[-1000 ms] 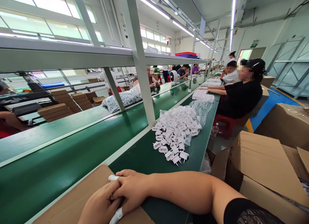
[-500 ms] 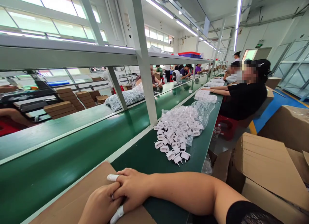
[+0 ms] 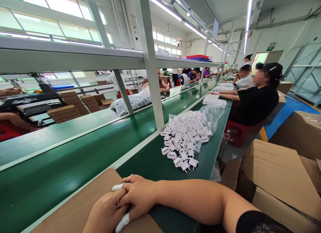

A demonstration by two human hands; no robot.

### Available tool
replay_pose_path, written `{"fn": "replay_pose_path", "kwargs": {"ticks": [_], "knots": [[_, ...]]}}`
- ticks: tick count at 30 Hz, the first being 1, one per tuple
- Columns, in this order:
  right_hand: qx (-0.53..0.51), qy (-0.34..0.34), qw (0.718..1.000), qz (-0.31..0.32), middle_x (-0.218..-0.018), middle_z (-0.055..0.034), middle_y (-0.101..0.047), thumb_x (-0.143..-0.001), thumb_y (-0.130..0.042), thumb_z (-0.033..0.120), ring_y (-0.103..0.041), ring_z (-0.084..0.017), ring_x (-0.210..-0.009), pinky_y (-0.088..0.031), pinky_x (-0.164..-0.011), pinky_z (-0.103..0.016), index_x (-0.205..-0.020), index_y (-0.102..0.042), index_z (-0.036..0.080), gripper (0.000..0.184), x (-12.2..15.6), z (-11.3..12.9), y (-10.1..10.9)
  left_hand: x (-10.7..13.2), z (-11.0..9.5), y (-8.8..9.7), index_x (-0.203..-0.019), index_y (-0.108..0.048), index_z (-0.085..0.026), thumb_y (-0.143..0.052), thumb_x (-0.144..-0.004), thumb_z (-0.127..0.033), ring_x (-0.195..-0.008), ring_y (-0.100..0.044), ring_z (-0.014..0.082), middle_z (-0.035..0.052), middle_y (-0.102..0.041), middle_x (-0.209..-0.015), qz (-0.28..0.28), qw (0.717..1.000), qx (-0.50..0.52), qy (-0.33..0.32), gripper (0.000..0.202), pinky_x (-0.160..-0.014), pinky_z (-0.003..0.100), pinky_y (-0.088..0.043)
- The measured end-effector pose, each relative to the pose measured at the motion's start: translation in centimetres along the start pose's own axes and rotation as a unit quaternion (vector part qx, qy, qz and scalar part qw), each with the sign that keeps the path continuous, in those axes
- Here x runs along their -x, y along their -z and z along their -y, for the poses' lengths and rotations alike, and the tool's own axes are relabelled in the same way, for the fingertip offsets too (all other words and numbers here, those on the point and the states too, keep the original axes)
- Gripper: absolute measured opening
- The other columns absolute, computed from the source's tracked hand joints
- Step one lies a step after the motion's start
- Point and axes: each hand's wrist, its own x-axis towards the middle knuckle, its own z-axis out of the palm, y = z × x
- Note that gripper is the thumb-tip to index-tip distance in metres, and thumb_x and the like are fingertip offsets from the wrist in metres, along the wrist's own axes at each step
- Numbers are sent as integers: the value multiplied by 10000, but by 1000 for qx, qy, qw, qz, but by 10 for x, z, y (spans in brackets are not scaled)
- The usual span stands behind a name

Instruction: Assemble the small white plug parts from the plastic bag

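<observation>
My left hand (image 3: 105, 208) and my right hand (image 3: 140, 194) are folded together at the bottom of the view, fingers closed and overlapping. They rest over a flat piece of brown cardboard (image 3: 75, 206). White covers (image 3: 122, 223) sit on the thumb and a finger of my right hand. No object shows in either hand, though some fingertips are hidden. Beyond my right forearm, a heap of white two-pin plug pieces (image 3: 184, 139) spills from a clear plastic bag (image 3: 214, 115) on the green worktop (image 3: 145, 159).
A green conveyor belt (image 3: 87, 152) runs along the left, with a metal post (image 3: 152, 65) by it. Cardboard boxes (image 3: 281, 169) stand at the right. A co-worker in black (image 3: 260, 102) sits farther along, near white stacked pieces (image 3: 213, 99). A small fan (image 3: 184, 79) stands beyond.
The view has shifted very slightly. My hands stay folded in the same place, and the heap of plug pieces is unchanged.
</observation>
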Motion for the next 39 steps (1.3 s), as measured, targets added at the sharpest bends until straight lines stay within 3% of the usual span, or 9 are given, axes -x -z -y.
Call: {"fn": "replay_pose_path", "kwargs": {"ticks": [5,12,20,35,39], "knots": [[10,6,1000,-14,-1386,-165,-609,-702,-871,488,-375,-327,-1468,-219,-1234,-453,-1178,-716,179,589,0,-1,-2,0,1,-3,-692,-679,-244,-434,-819,-264,-737,-685,207,24,-746,-751,-2,1000,-11,0,277,-642,265,-456],[14,1,1000,6,-1449,-187,-552,-738,-849,497,-331,-312,-1498,-171,-1251,-428,-1226,-705,169,605,1,3,5,0,3,-2,-708,-683,-240,-441,-830,-279,-726,-672,205,27,-742,-761,2,1000,-8,-7,273,-650,269,-462],[29,-16,999,29,-1493,-140,-524,-795,-807,499,-298,-319,-1509,-196,-1242,-428,-1259,-682,199,566,4,7,12,0,3,-4,-708,-650,-229,-438,-821,-273,-776,-682,231,33,-749,-803,25,1000,-16,7,245,-677,299,-462],[21,-18,1000,15,-1434,-90,-593,-808,-797,450,-381,-287,-1464,-232,-1228,-422,-1190,-714,226,450,-1,0,15,-6,11,-8,-680,-610,-212,-472,-816,-220,-720,-665,211,28,-720,-751,0,999,-26,-33,194,-644,284,-438],[-25,-1,1000,-3,-1347,-100,-660,-768,-828,375,-482,-281,-1387,-252,-1234,-437,-1149,-750,229,416,2,0,17,-10,-1,-1,-750,-669,-195,-549,-766,-140,-804,-696,224,37,-746,-824,-17,999,-32,-38,133,-690,292,-463]]}}
